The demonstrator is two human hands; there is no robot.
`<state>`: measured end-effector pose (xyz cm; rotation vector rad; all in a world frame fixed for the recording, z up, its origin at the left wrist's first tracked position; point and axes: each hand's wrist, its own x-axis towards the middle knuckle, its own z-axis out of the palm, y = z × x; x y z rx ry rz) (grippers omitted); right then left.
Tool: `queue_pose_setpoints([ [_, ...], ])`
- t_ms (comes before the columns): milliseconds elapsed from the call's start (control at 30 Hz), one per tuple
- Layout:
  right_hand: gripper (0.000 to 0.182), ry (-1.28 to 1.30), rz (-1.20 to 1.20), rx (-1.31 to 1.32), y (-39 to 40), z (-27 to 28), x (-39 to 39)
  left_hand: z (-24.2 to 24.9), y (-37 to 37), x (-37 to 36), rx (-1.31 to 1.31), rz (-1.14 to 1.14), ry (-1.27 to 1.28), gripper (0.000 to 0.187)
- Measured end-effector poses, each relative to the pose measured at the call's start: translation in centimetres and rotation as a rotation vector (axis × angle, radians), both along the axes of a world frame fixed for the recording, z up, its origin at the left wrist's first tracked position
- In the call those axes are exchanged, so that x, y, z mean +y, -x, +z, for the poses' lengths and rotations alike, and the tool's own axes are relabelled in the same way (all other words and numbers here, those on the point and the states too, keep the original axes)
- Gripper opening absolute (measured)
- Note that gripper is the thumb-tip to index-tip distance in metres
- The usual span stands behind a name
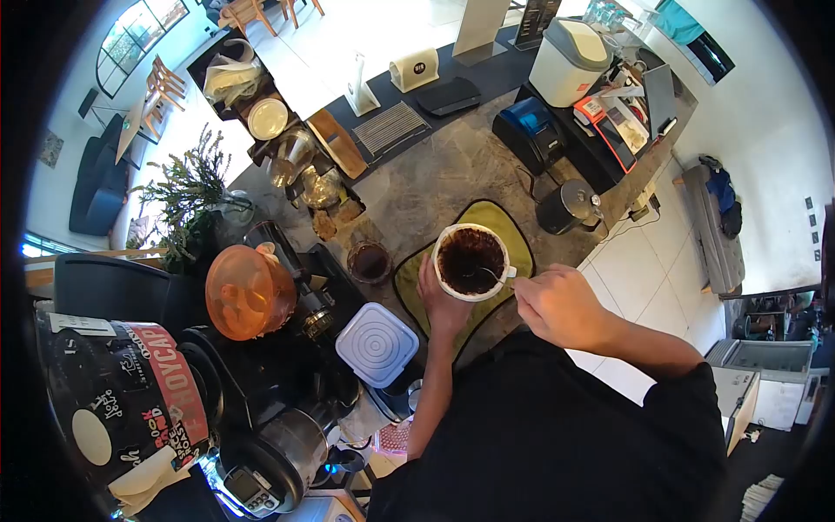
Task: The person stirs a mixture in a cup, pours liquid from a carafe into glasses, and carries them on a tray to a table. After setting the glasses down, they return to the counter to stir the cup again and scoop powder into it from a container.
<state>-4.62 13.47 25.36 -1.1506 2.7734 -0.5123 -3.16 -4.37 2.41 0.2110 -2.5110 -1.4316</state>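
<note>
A white mug-like vessel [442, 272] stands over a green cloth with a dark edge [518, 248], and dark brown, grainy-looking matter coats its inside. My left hand [444, 304] is wrapped round the vessel's left and near side, partly hidden beneath its rim. From the right, my right hand [561, 304] grips a thin metal spoon [493, 273] whose lower end dips into the brown contents; its handle is mostly covered by my fingers. Left of the cloth sits a glass of dark liquid [370, 262].
A lidded plastic tub [377, 344] stands beside my left forearm. Further left are a grinder with an orange hopper [250, 292] and a large black sticker-covered container [113, 391]. A black jug [565, 207] and a blue-black printer [529, 133] occupy the counter's right side.
</note>
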Motion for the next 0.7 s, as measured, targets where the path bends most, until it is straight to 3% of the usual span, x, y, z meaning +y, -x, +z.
queue_pose_setpoints([
  [267,0.006,0.031,-0.117,-0.04,-0.4,-1.8,-0.4,1.7,-0.3,0.5,0.044,0.048,0.066,0.082],
  [600,0.008,0.173,-0.228,-0.128,-1.0,-1.2,-1.1,1.8,-0.1,0.5,0.056,0.057,0.043,0.078],
  [700,0.009,0.086,-0.224,-0.102,-1.4,-0.5,-1.1,1.4,-0.1,0.5,0.088,0.046,0.099,0.078],
])
